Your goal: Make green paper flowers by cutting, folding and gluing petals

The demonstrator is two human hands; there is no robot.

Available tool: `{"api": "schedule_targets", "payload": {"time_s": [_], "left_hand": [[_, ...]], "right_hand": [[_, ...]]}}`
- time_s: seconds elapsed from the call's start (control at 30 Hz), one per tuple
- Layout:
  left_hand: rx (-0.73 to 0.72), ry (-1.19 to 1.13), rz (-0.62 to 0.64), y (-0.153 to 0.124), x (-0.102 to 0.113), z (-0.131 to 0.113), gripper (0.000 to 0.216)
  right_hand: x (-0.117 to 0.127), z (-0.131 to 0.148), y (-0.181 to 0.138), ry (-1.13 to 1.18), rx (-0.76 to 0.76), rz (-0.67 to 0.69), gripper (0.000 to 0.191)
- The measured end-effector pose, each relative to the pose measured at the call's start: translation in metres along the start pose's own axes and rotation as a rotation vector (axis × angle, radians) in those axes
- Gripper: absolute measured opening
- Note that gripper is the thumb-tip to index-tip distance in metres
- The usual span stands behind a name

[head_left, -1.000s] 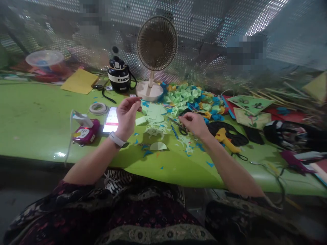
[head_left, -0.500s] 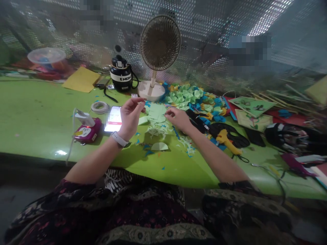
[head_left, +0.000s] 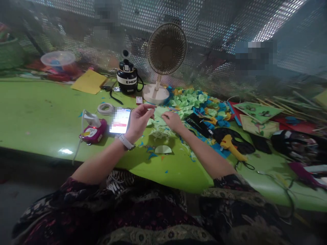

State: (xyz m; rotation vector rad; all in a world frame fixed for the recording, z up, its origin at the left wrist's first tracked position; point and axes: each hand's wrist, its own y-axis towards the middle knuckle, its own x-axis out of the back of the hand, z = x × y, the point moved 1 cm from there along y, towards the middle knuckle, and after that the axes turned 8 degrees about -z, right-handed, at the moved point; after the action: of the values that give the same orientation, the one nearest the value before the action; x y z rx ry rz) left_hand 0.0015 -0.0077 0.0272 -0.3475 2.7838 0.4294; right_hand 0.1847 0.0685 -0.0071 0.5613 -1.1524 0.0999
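Observation:
My left hand [head_left: 139, 121] is raised over the green table [head_left: 38, 112], fingers curled with thumb and forefinger pinched; what they hold is too small to make out. My right hand [head_left: 173, 121] reaches in beside it, fingers pinched over a stack of pale green paper squares [head_left: 158, 112]. Below the hands lie pale green paper cuttings [head_left: 160, 133] and a pale half-round paper piece [head_left: 163, 149]. A white watch sits on my left wrist.
A lit phone [head_left: 120, 121], a tape roll [head_left: 105, 108] and a pink device [head_left: 93, 133] with a white plug lie left. A desk fan [head_left: 165, 58] and black jug [head_left: 127, 81] stand behind. Folded paper pieces [head_left: 194, 100], a yellow glue gun [head_left: 231, 144] and sticks crowd the right.
My right hand has moved left from the black scissors to the paper squares beside my left hand. The view has shifted slightly, so everything sits further right.

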Motion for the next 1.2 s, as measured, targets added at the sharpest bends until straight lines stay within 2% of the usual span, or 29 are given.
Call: {"api": "schedule_targets", "payload": {"time_s": [0.17, 0.27, 0.4, 0.53, 0.8, 0.93, 1.2], "left_hand": [[0.528, -0.029, 0.178, -0.007, -0.005, 0.005, 0.015], [0.675, -0.054, 0.211, -0.014, -0.007, 0.006, 0.019], [0.680, -0.107, 0.343, -0.022, -0.010, 0.008, 0.019], [0.642, -0.089, 0.450, -0.026, -0.010, 0.014, 0.027], [0.584, -0.023, 0.421, -0.030, -0.009, 0.025, 0.037], [0.562, -0.036, 0.408, -0.034, -0.011, 0.022, 0.034], [0.569, -0.087, 0.336, -0.036, -0.013, 0.023, 0.037]], "right_hand": [[0.023, 0.003, -0.011, 0.043, -0.017, -0.222, 0.026], [0.040, 0.013, -0.035, 0.055, 0.081, -0.260, 0.028], [0.049, 0.026, -0.071, 0.024, 0.176, -0.198, 0.033], [0.048, 0.027, -0.090, 0.023, 0.212, -0.163, 0.031], [0.037, 0.018, -0.097, 0.220, 0.248, -0.303, 0.026], [0.039, 0.022, -0.100, 0.371, 0.168, -0.357, 0.025], [0.045, 0.031, -0.103, 0.605, 0.005, -0.312, 0.029]]}}
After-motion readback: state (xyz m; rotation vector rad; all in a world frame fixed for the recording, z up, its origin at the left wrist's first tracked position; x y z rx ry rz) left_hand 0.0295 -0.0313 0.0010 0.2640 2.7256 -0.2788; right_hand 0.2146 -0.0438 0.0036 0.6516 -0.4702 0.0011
